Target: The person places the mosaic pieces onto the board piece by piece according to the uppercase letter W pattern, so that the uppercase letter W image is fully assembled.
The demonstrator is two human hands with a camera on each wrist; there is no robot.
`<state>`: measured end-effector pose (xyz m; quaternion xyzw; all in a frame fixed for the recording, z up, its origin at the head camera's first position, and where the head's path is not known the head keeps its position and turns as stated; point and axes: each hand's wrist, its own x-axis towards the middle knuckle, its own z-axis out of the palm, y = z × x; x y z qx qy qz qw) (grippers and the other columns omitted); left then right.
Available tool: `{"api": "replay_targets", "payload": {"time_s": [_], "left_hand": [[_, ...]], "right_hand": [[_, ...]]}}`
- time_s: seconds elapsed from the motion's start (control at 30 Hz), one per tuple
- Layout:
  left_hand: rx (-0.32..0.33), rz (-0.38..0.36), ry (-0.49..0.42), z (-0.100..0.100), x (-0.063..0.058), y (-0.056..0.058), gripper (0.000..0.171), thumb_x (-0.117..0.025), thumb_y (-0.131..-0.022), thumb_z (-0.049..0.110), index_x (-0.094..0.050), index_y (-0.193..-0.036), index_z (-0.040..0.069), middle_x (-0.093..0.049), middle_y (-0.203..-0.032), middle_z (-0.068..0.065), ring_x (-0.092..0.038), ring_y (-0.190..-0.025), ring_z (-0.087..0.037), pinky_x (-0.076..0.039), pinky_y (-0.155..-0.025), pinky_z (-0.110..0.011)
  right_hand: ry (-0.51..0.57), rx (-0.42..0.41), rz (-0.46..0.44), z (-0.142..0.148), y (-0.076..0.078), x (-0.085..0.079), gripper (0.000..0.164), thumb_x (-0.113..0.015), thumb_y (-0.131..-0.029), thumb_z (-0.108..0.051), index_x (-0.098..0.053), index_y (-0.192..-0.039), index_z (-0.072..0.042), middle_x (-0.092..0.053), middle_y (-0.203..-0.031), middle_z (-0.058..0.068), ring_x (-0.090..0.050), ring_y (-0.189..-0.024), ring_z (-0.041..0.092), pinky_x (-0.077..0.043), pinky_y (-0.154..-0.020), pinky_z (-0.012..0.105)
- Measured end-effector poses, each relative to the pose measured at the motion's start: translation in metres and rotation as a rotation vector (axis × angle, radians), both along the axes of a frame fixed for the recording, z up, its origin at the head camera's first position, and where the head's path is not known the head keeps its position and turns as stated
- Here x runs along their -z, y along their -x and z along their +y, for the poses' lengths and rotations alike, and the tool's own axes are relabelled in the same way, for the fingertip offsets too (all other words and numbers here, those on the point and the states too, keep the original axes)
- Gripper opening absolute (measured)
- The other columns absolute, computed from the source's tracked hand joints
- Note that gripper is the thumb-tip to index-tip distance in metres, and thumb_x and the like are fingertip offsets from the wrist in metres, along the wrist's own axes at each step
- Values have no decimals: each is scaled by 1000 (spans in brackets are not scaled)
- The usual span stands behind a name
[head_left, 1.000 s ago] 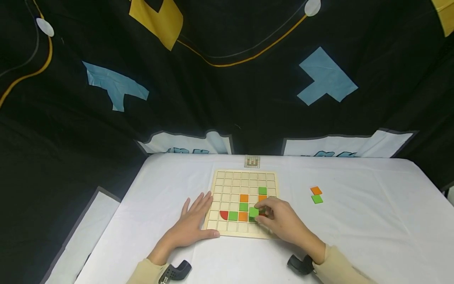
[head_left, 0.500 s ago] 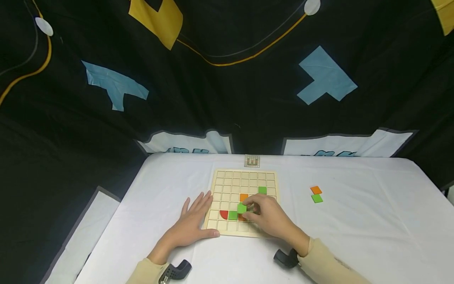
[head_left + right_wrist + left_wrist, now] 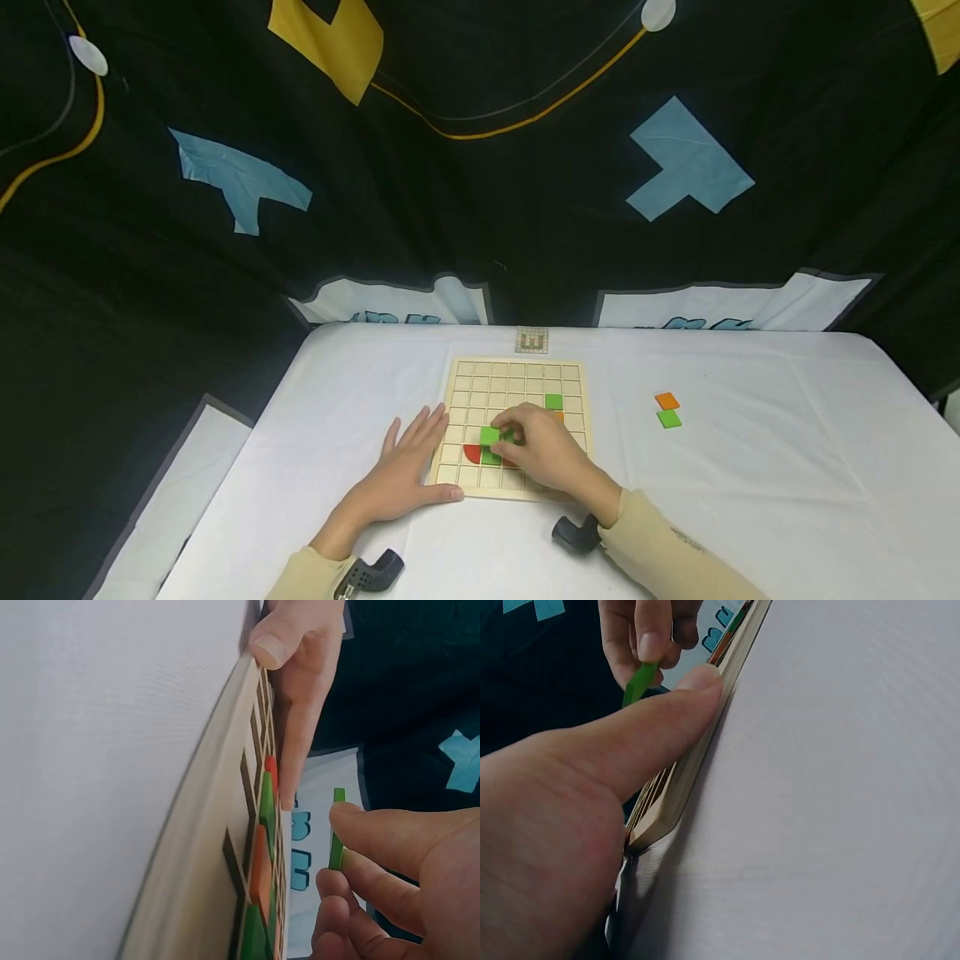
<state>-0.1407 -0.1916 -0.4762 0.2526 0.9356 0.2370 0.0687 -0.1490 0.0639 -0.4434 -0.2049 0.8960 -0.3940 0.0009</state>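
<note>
My right hand (image 3: 546, 446) pinches a green square tile (image 3: 337, 829) between thumb and fingers, just above the wooden grid board (image 3: 470, 483). In the head view that tile overlaps the cells over a second green tile (image 3: 491, 458) lying in the board. Left of it sits a red quarter-round tile (image 3: 472, 453). Farther right on the grid, another green tile (image 3: 553, 402) and a partly covered orange tile (image 3: 558, 417) show. My left hand (image 3: 401, 475) rests with spread, straight fingers along the board's left edge, its thumb at the near left corner. Other tiles are hidden under my right hand.
A loose orange tile (image 3: 667, 401) and a loose green tile (image 3: 669, 419) lie on the white tablecloth (image 3: 750, 467) to the right. Behind the board is a small card (image 3: 532, 340) with a printed grid pattern. A black curtain (image 3: 480, 225) hangs behind the table.
My right hand has moved left across the board with the green tile, from the right side of the coloured row toward the red tile. The left hand has stayed in place.
</note>
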Motion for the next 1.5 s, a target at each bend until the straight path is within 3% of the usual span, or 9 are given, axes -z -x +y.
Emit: {"api": "replay_targets", "payload": {"time_s": [0.3,0.9,1.2,1.5], "left_hand": [[-1,4,-12,0,0,-1,109,-67,-84,66,-21,-159,1,-11,-168,-9,-4,-154,-35,7,-117,-64],[-6,0,-10,1,-3,-1,109,-67,-84,67,-22,-159,1,-11,-168,-10,-4,-154,-34,8,-117,-64],[-9,1,6,1,-2,0,110,-67,-84,67,-22,-159,1,-11,-168,-10,-4,-154,-34,7,-117,-64],[-11,-4,0,2,-2,0,110,-67,-84,68,-22,-159,1,-11,-168,-10,-3,-154,-34,8,-117,-63]], "right_hand": [[-32,-15,-22,-11,8,3,23,-80,-87,-18,-75,-108,-11,-68,-95,-3,-58,-79,10,-49,-69,25],[-110,-41,-16,-24,18,6,22,-80,-87,-18,-76,-105,-7,-71,-98,1,-64,-90,15,-54,-82,33],[-159,-29,31,-27,21,8,21,-80,-86,-17,-77,-104,-7,-72,-97,2,-63,-87,13,-54,-79,32],[-173,-22,22,-28,22,7,23,-81,-85,-19,-78,-104,-7,-69,-93,0,-59,-83,12,-53,-76,30]]}}
